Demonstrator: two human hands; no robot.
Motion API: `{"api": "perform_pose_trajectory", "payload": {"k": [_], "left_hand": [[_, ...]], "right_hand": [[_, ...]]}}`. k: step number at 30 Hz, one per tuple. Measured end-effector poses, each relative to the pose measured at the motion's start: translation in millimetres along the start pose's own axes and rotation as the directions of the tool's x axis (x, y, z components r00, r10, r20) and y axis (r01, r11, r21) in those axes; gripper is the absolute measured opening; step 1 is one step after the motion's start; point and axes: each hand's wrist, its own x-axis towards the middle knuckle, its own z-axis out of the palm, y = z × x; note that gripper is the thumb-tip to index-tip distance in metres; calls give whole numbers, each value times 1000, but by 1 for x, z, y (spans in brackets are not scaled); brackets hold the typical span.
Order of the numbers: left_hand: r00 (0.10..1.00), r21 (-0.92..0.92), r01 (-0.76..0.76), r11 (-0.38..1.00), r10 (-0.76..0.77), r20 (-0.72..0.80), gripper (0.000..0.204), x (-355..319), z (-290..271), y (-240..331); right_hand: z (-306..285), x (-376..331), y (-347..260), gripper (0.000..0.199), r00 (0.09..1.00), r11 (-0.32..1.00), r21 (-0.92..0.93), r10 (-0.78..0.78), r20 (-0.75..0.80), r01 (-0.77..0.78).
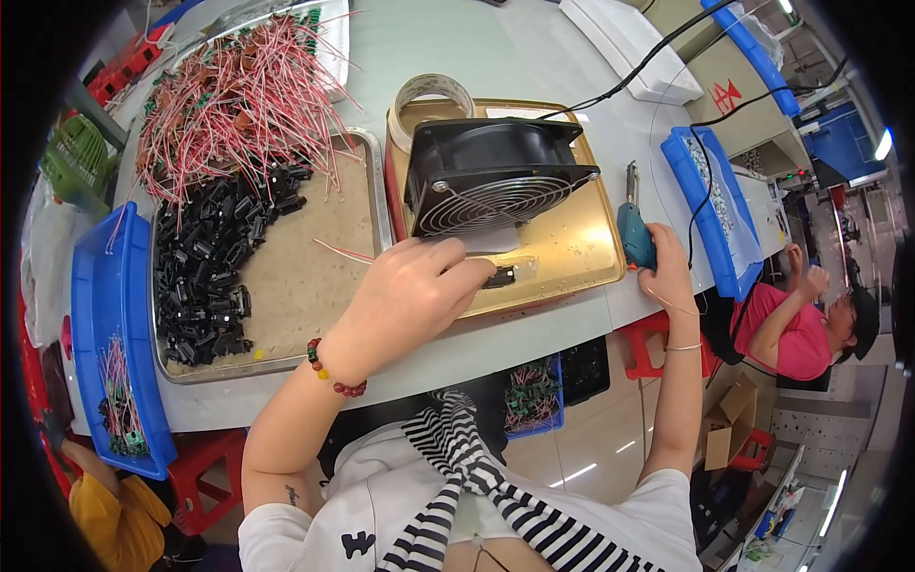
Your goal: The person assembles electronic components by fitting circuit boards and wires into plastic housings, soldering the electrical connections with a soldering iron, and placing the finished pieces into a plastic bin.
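Observation:
My left hand [410,294] is closed in a pinch over the front edge of the gold tray [581,234]. At its fingertips sits a small black plastic housing [499,277], partly covered by the fingers. A thin red and white wire [345,252] sticks out on the left side of this hand; whether it joins the housing is hidden. Right of the tray, my right hand [670,272] closes around the rear of a teal glue gun [635,236], its metal nozzle pointing away from me. Just behind my left hand stands a black fan [496,176] with a wire guard.
Left is a metal tray [305,276] with black housings [205,257] and a heap of wired boards [243,100]. A tape roll [431,93] stands behind the fan. Blue bins [114,286] flank the table; black cables cross the right. A co-worker in pink [777,329] sits right.

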Motion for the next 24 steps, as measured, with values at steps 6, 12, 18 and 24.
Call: {"api": "perform_pose_trajectory", "payload": {"k": [6, 12, 18, 24], "left_hand": [[999, -20, 8, 1000, -9, -35, 12, -4, 3, -2], [997, -86, 11, 996, -18, -78, 11, -3, 6, -1], [996, -101, 25, 995, -33, -80, 11, -3, 5, 0], [994, -101, 28, 994, -38, -102, 12, -2, 9, -1]], "right_hand": [[1, -14, -6, 49, 1000, 995, 97, 14, -7, -13], [0, -47, -20, 50, 988, 960, 279, 24, -153, 20], [16, -110, -55, 49, 617, -117, 993, 783, 78, 23], [1, -142, -155, 52, 939, 297, 955, 327, -102, 0]]}}
